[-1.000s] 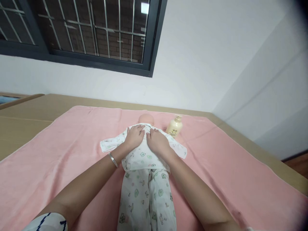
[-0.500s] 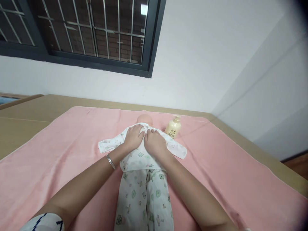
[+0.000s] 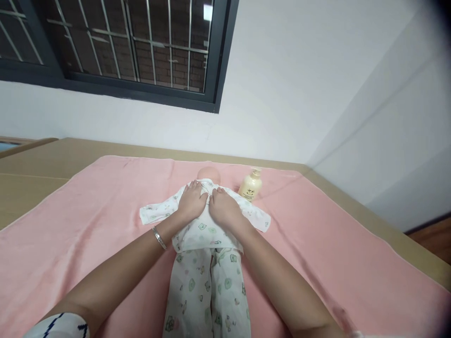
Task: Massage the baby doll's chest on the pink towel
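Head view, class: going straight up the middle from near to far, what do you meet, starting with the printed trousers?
Printed trousers → printed top, with the left hand and right hand on it → rounded head → wooden surface → white wall.

Window (image 3: pixel 116 51): filled the upper left, set in a dark grey frame (image 3: pixel 141 91).
Bars (image 3: pixel 151 43): ran upright and level across it, with dim brickwork (image 3: pixel 162 72) beyond.
Light: a bright white patch (image 3: pixel 207 12) showed near the window's right side.
Back wall (image 3: pixel 275 94): was plain white and met a greyer side wall (image 3: pixel 398 126) at right.
Counter (image 3: pixel 45 164): was pale wood, against the back wall.
Far right: reddish-brown wood (image 3: pixel 433 237) showed low down.
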`<state>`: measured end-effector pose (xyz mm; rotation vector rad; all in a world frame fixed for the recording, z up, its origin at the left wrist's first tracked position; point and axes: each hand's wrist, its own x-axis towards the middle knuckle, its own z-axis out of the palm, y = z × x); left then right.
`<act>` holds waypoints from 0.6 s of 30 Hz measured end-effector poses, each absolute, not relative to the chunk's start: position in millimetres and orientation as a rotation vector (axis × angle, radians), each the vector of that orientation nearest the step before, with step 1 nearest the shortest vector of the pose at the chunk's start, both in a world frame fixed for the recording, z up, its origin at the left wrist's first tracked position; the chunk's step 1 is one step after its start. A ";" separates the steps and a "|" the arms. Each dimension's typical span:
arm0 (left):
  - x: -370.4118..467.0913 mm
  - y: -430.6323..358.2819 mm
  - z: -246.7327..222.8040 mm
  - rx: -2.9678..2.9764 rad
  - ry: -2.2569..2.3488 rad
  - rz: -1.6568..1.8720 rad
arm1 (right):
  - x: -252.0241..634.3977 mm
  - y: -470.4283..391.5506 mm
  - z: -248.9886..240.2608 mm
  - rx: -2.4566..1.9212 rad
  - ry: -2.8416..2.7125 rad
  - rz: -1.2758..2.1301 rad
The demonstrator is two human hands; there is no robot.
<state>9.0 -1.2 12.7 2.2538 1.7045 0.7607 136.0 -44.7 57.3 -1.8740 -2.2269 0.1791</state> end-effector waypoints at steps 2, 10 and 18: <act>11.3 -6.3 11.6 2.285 1.726 0.784 | 143.6 -34.8 55.1 -1.854 -2.194 0.222; 15.2 -17.7 12.1 2.298 1.744 0.839 | 155.5 -15.6 43.5 -1.865 -2.229 0.059; 14.7 -18.3 14.5 2.289 1.755 0.784 | 137.0 -37.9 53.2 -1.952 -2.177 -0.066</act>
